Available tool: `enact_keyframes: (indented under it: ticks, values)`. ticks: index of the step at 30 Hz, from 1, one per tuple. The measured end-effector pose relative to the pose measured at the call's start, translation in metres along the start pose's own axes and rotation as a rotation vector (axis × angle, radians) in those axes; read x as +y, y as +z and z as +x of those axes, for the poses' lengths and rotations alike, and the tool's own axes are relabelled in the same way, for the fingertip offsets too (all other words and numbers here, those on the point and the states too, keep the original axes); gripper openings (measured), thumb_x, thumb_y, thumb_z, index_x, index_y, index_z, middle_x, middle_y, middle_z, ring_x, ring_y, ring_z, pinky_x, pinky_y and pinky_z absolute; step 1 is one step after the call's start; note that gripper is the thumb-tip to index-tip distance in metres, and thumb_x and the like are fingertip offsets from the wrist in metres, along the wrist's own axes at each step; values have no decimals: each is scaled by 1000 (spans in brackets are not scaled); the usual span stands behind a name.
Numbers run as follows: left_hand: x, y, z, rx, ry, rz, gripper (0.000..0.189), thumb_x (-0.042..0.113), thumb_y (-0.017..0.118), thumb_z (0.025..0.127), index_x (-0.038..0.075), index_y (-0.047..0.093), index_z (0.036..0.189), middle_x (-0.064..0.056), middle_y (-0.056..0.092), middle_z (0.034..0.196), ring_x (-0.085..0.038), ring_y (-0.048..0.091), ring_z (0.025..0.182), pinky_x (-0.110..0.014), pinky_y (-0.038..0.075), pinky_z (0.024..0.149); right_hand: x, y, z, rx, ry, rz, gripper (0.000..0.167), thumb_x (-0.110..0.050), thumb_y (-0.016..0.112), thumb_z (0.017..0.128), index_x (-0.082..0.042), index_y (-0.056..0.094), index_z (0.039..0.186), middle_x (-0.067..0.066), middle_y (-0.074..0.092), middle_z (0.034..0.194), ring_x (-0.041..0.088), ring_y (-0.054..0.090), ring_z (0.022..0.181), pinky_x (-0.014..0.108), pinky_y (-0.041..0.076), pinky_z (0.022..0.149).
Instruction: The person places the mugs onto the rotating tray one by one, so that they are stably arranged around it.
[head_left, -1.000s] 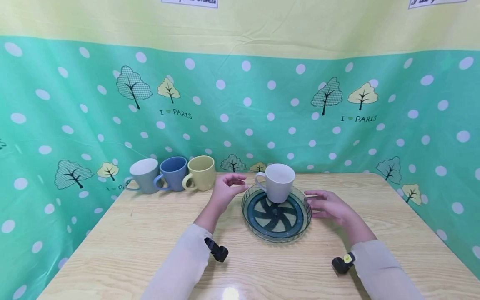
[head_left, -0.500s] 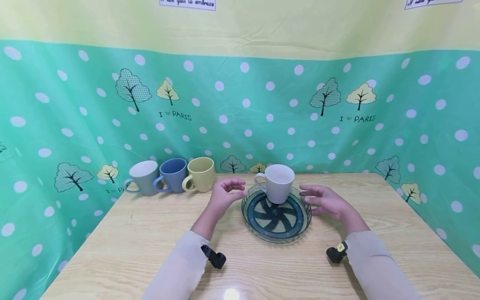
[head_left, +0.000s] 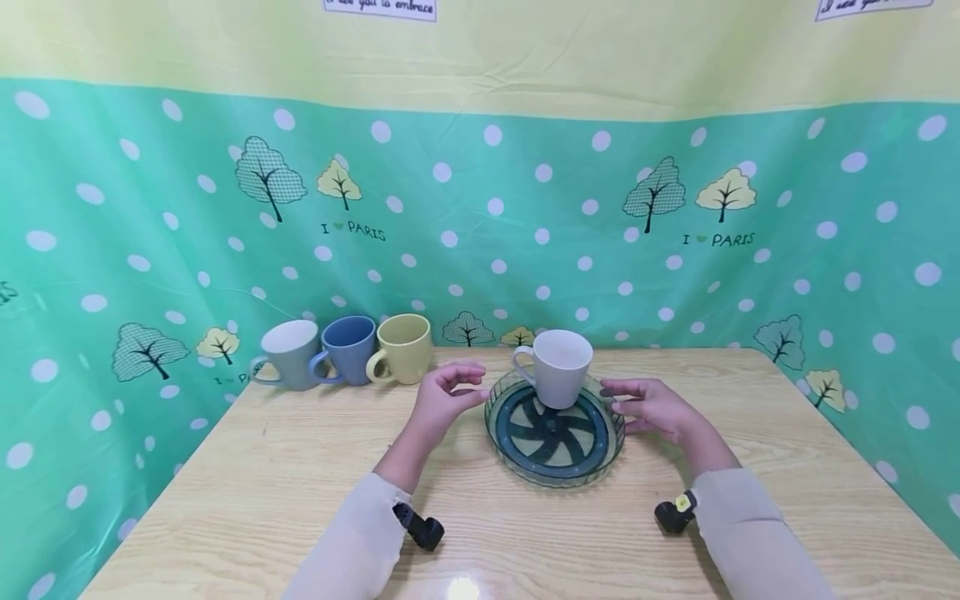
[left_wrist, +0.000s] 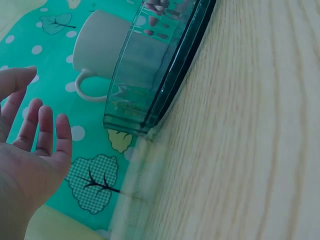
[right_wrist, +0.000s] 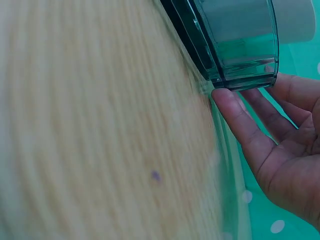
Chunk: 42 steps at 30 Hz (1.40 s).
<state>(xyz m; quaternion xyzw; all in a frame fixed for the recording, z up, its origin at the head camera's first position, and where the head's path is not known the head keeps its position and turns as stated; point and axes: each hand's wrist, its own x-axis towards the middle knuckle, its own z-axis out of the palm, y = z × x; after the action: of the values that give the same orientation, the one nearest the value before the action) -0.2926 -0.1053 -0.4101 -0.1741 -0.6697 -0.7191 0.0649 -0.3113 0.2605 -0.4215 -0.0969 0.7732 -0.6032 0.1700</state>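
A white mug (head_left: 561,373) stands upright near the back of a round, see-through greenish tray (head_left: 556,478) with a dark swirl-patterned bottom. To the tray's left is my left hand (head_left: 441,403), fingers loosely bent and nothing in them. The left wrist view shows this hand (left_wrist: 35,150) apart from both the tray's wall (left_wrist: 131,102) and the mug's handle (left_wrist: 82,87). On the other side, my right hand (head_left: 658,410) has its fingertips at the tray's right wall. In the right wrist view, spread fingers (right_wrist: 240,115) reach the tray's outer side (right_wrist: 245,65), seeming to touch it.
Grey (head_left: 291,357), blue (head_left: 348,352) and yellow (head_left: 405,350) mugs stand in a row at the back left of the wooden table (head_left: 285,500). A green dotted cloth (head_left: 480,208) hangs behind the table's back edge.
My left hand has drawn back slightly, left and toward me, away from the tray's rim. The right hand has shifted a little at the tray's side. Tray and mugs stay in place.
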Motion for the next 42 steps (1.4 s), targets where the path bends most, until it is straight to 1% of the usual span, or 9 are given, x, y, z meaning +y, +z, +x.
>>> enact_keyframes:
  ticks: [7, 8, 12, 17, 24, 30, 34, 36, 42]
  values:
    - [2, -9, -5, 30, -20, 2, 36, -10, 75, 77, -11, 64, 111, -19, 62, 120, -24, 58, 103, -32, 56, 91, 1, 1, -3, 11, -15, 17, 54, -3, 57, 97, 3, 37, 146, 29, 34, 149, 30, 55, 120, 45, 57, 89]
    - [7, -9, -7, 33, -22, 2, 36, -10, 75, 77, -12, 63, 111, -20, 61, 121, -27, 58, 104, -31, 56, 90, 0, 2, -4, 13, -15, 16, 53, -2, 57, 97, 3, 37, 146, 30, 34, 149, 30, 55, 119, 45, 57, 89]
    - [7, -13, -9, 59, -11, 14, 37, -10, 74, 79, -14, 60, 113, -21, 59, 120, -32, 56, 106, -28, 56, 87, -2, 4, -6, 17, -15, 13, 53, -1, 56, 97, 4, 36, 146, 30, 33, 149, 31, 55, 119, 45, 57, 88]
    - [7, -19, -11, 96, 7, 17, 33, -8, 73, 81, -7, 62, 112, -17, 61, 113, -36, 55, 107, -29, 56, 86, -2, 5, -7, 28, -18, -4, 53, -2, 56, 97, 4, 37, 146, 30, 34, 148, 32, 55, 119, 45, 58, 86]
    - [11, -33, -16, 124, 14, 10, 35, -6, 70, 84, -7, 60, 118, -9, 63, 112, -33, 55, 109, -27, 55, 88, -1, 7, -8, 48, -21, -19, 54, -2, 58, 95, 3, 38, 145, 30, 36, 147, 33, 57, 116, 45, 58, 85]
    - [13, -44, -20, 152, 34, -7, 37, -7, 69, 84, -12, 57, 119, -12, 62, 114, -25, 56, 105, -25, 54, 86, 0, 8, -9, 55, -13, -24, 54, -2, 58, 95, 3, 39, 145, 29, 36, 147, 32, 57, 116, 44, 59, 84]
    - [15, -52, -22, 187, 53, -16, 38, -9, 69, 83, -14, 56, 118, -7, 64, 107, -17, 58, 101, -25, 55, 85, 0, 9, -9, 73, -1, -29, 53, -3, 59, 95, 2, 41, 145, 28, 38, 147, 31, 59, 114, 44, 59, 83]
    - [16, -55, -23, 203, 62, -19, 37, -11, 68, 82, -14, 56, 117, -1, 65, 103, -16, 58, 99, -24, 55, 84, 0, 9, -9, 77, 2, -31, 54, -3, 60, 95, 1, 41, 145, 28, 38, 147, 31, 59, 114, 44, 59, 83]
    - [17, -66, -27, 236, 79, -24, 37, -12, 68, 82, -15, 56, 116, 2, 66, 97, -18, 59, 99, -24, 56, 85, 1, 9, -11, 90, 3, -31, 54, -2, 60, 94, 1, 42, 144, 28, 39, 146, 30, 60, 112, 44, 59, 82]
